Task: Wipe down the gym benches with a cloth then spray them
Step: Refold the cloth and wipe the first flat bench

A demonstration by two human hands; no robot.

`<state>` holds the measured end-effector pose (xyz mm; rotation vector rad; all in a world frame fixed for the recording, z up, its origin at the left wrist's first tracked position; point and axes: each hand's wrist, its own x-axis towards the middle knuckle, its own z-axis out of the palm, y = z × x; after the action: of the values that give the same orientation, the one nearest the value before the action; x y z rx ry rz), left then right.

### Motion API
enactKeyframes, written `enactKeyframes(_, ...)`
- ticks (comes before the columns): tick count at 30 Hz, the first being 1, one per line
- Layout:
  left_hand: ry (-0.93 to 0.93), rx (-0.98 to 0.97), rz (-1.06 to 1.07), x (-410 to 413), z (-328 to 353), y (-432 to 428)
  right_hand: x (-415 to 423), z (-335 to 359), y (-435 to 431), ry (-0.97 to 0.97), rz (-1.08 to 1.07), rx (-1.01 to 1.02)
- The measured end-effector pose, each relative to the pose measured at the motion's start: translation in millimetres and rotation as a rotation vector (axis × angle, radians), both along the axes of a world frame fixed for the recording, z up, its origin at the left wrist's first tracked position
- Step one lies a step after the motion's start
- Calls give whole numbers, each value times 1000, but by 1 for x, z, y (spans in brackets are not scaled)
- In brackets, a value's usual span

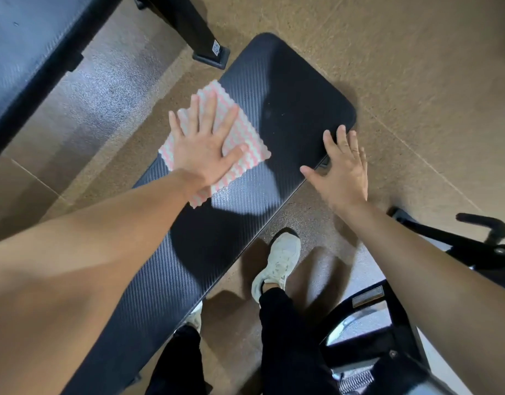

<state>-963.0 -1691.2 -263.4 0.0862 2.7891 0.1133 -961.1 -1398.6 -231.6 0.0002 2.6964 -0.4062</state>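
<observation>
cloth [250,138] count: one, pink-and-white striped, lying flat on the black desk [288,95] near its left edge, about halfway along the pad. my left grip [201,146] presses on it palm down, all five fingers straight and spread apart, clamped on nothing. my right grip [344,169] is likewise spread and flat, its fingertips at the desk's right edge, well apart from the cloth; i cannot tell how hard it bears down. desks in view: two, the one under both grips and a second desk [26,52] at the upper left, separated from it by a strip of brown floor [402,67]. white shoes: two, a right shoe [278,260] beside the desk and a left shoe [195,317] half hidden under it.
</observation>
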Motion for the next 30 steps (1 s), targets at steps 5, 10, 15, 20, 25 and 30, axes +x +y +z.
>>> enactKeyframes(5,-7,-3,152,6,2,33,-5,4,3,-34,5,-67)
enactKeyframes(10,-91,63,17,47,8,80,-13,5,14,-75,62,-76)
enactKeyframes(15,-116,88,-112,99,7,129,-16,7,24,-124,125,-69)
enactKeyframes(20,-101,55,-217,91,1,120,-17,7,29,-112,103,-128)
enactKeyframes(25,-27,67,-241,40,2,105,-15,1,33,-94,59,-243)
enactKeyframes(30,-2,45,-46,-60,-2,87,-18,-1,43,-122,74,-286)
